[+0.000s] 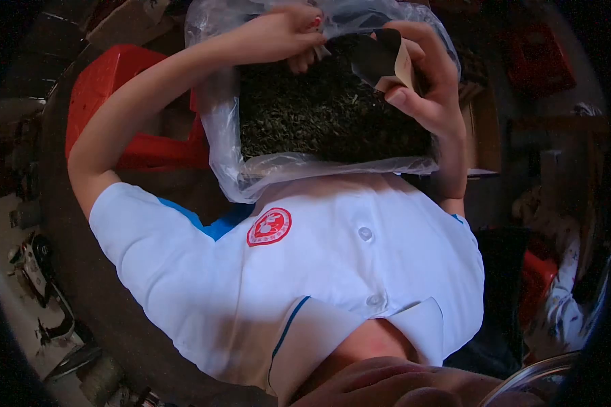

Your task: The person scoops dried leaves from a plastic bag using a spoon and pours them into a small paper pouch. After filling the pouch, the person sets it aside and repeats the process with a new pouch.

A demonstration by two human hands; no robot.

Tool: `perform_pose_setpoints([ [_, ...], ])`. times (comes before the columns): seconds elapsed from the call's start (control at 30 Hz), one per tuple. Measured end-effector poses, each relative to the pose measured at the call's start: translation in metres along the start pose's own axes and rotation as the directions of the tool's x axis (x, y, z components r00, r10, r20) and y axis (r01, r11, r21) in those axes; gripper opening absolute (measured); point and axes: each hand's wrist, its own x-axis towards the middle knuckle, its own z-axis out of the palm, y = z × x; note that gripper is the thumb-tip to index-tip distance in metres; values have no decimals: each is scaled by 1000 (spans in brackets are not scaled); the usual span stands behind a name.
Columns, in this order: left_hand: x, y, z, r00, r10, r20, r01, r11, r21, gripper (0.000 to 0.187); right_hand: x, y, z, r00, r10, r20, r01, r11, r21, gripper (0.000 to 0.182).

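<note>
My right hand [431, 85] is wrapped round a small tan paper pouch [402, 66], thumb on its near edge, with the pouch's dark opening facing left. To the left of it, my left hand [293, 35] is slightly blurred, its fingers curled together over the far part of the dark dried leaves [305, 119]. Something small and pale shows at its fingertips, but I cannot tell what it is. The leaves, which look like loose tea, fill a container lined with a clear plastic bag [225, 146] close in front of my chest.
A red plastic stool [91, 95] stands left of the lined container. Cardboard [483, 125] shows on its right side. Farther right are a dark red crate [540, 61] and another red object [538, 278]. Assorted items, including a dark machine-like object [41, 261], lie at lower left.
</note>
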Motion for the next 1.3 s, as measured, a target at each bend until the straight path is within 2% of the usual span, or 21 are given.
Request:
perform_pose_setpoints([
  [0.03,-6,29,4,999,-32,-19,30,996,-81,23,1,1,0,1000,14,21,-14,1000,12,68],
  [0.13,-3,27,3,997,-46,55,55,981,-188,24,0,1,-2,998,42,47,-44,998,42,67],
  [0.3,-24,50,18,985,-162,-55,124,898,-423,25,3,0,4,1000,2,-26,1,991,133,66],
  [0.37,-30,53,22,979,-194,-58,144,869,-473,25,5,-1,10,985,23,-170,16,974,227,73],
  [0.43,-38,54,22,974,-219,-49,170,861,-478,23,7,0,11,971,11,-240,52,966,254,75],
  [0.53,-58,58,15,974,-190,-123,94,835,-542,21,10,9,2,967,-69,-246,122,971,207,67],
  [0.6,-73,66,12,957,-203,-205,65,843,-535,20,11,4,-9,990,-76,-120,93,985,142,65],
  [0.67,-86,70,4,940,-226,-257,53,839,-542,20,2,15,-18,995,-40,-93,34,998,-60,63],
  [0.77,-106,66,-8,908,-269,-321,60,842,-536,18,5,11,-15,999,-16,-47,5,975,-222,62],
  [0.87,-122,67,-15,858,-281,-429,13,848,-529,18,17,7,-14,995,-83,51,97,898,-430,63],
  [0.97,-135,65,-28,861,-293,-416,10,827,-563,19,25,-1,-6,997,-46,60,73,808,-585,62],
  [1.17,-142,72,-34,881,-248,-403,-35,816,-577,20,31,-5,1,990,77,117,2,827,-562,59],
  [1.3,-137,71,-33,879,-236,-415,-32,838,-545,19,35,-6,8,991,53,125,23,841,-541,58],
])
